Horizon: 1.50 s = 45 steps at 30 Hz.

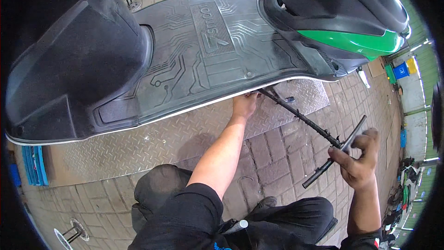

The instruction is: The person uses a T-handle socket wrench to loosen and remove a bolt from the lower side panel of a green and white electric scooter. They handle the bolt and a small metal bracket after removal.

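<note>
A T-handle wrench (303, 119), dark and rough along its shaft, slants from under the edge of a scooter's black footboard (175, 41) down to the right. My right hand (360, 164) is closed on its crossbar (319, 172), thumb and fingers by the joint with the shaft. At the footboard's pale lower edge, my left hand (245, 106) reaches in near the far end of the shaft. The footboard and the hand itself hide most of its fingers, and whatever they touch. The shaft's tip is hidden too.
The scooter's black front panel (83, 65) rises at left, its green-striped rear body (351, 41) at right. Beneath lies a steel checker plate (138, 146) on brick paving (273, 157). Blue and yellow bins (401, 70) stand far right; a small round-based metal stand (74, 231) is lower left.
</note>
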Each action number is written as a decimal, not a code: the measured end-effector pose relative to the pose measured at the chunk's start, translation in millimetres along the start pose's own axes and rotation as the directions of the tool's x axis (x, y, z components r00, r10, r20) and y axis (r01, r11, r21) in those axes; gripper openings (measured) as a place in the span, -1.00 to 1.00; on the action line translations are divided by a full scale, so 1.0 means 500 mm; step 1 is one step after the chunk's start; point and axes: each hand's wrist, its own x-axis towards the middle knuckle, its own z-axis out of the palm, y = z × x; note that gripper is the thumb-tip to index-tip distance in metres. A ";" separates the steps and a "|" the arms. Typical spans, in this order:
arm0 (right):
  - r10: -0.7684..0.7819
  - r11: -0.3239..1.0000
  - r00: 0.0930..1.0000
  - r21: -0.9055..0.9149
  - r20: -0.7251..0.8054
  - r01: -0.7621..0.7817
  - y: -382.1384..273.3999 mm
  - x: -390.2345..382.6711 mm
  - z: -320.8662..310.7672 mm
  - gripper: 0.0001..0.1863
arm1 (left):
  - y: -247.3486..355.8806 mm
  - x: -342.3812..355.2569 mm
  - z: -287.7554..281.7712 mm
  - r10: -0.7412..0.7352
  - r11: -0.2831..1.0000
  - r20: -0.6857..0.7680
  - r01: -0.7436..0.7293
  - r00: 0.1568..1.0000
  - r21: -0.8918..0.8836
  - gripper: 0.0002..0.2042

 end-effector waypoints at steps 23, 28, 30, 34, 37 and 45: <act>0.046 0.990 0.997 0.133 0.068 -0.055 0.000 -0.016 0.015 -0.61 | -0.014 0.004 -0.013 -0.271 0.960 0.083 0.276 0.959 -0.051 -0.48; -0.003 0.959 0.984 -0.279 -0.177 -0.047 -0.009 -0.001 0.017 -0.64 | 0.006 0.004 -0.012 -0.240 0.962 0.071 0.228 0.968 0.147 -0.47; 0.064 0.972 0.984 -0.211 -0.163 -0.098 -0.012 -0.003 0.017 -0.64 | -0.002 0.003 -0.013 -0.210 0.963 0.063 0.195 0.976 0.186 -0.47; 0.290 0.956 0.957 0.040 -0.003 -0.289 -0.024 0.000 0.010 -0.63 | -0.030 0.008 -0.014 -0.196 0.976 0.087 0.186 0.977 0.109 -0.50; 0.353 0.914 0.936 0.213 0.008 -0.347 -0.041 0.012 -0.001 -0.63 | -0.055 0.011 -0.017 -0.175 0.984 0.089 0.170 0.981 0.060 -0.53; 0.334 0.887 0.940 0.315 0.062 -0.336 -0.045 0.011 0.024 -0.64 | -0.061 0.007 -0.007 -0.231 0.953 0.043 0.235 0.972 -0.191 -0.61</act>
